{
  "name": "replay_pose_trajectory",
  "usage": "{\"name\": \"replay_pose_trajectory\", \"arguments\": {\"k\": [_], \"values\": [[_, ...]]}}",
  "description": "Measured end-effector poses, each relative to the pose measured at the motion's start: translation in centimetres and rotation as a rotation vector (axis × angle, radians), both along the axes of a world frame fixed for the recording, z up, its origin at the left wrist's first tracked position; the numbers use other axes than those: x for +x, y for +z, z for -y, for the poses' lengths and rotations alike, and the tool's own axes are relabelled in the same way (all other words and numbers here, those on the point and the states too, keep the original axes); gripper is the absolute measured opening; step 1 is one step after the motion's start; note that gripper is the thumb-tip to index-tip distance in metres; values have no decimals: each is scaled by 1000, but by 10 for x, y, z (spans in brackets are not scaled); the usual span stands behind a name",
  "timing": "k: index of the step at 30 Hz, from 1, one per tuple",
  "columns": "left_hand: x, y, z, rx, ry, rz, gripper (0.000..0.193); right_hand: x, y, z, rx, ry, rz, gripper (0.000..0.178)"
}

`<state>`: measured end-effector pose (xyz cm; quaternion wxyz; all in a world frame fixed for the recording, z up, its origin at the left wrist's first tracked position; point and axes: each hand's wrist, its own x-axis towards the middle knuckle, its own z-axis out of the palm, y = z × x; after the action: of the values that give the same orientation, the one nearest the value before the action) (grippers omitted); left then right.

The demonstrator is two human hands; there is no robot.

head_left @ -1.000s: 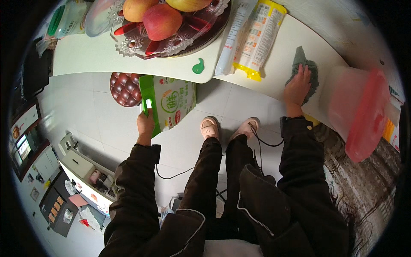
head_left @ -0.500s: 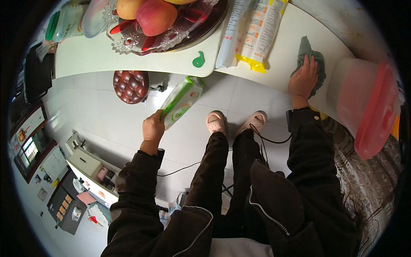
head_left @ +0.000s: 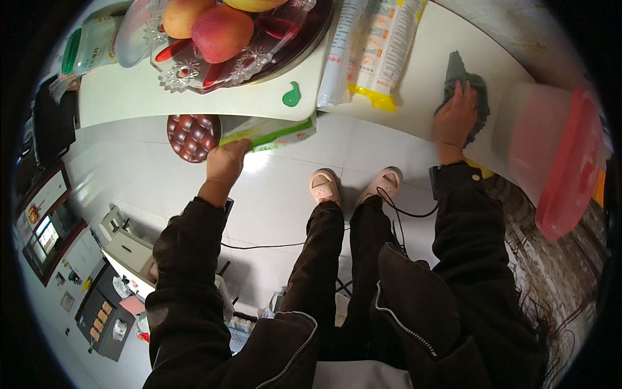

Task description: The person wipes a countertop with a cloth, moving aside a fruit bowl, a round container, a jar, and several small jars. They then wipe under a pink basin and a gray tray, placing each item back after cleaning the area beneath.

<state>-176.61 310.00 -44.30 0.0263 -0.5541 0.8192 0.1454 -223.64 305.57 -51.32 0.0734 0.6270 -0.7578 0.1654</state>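
At the table's front edge my left hand (head_left: 225,165) is closed on the end of a green and white soft pack (head_left: 280,136), which looks like a tissue pack. It lies nearly level, its far side hidden by the white table (head_left: 259,111). Over on the right, my right hand (head_left: 456,120) rests with extended fingers on a crumpled grey-green cloth (head_left: 481,97), which lies flat on the tabletop. A clear tub with a red lid (head_left: 562,165) stands to the right of that hand.
A glass fruit dish (head_left: 249,61) with apples (head_left: 222,34) sits at the far left. Beside it lie a green leaf-shaped piece (head_left: 291,94) and two long plastic packages (head_left: 382,58). A brown tufted stool (head_left: 193,137) stands below the table. Cables (head_left: 414,212) run over the floor near my pink clogs (head_left: 324,186).
My left hand has moved left and up toward the table, and the pack has swung from slanted to nearly level, partly under the edge. The right hand and cloth have barely shifted.
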Motion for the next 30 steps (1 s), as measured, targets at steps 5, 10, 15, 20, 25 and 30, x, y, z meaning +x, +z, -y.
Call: {"name": "replay_pose_trajectory", "arguments": {"k": [5,10,15,20,25,30], "values": [[14,-25,32,-190,35,33,12,-7,-8,-1,17,32,13,38],[2,-21,35,-171,119,50,20,-2,6,2,31,31,117,39],[-26,-8,1,-246,228,-29,52,59,33,2,25,219,385,31],[-24,1,-51,-109,285,-65,61,39,22,-19,68,348,225,36],[12,32,-127,130,439,82,62,-48,7,-47,13,133,160,40],[28,57,-194,319,549,137,58,3,22,-11,19,1,520,43]]}}
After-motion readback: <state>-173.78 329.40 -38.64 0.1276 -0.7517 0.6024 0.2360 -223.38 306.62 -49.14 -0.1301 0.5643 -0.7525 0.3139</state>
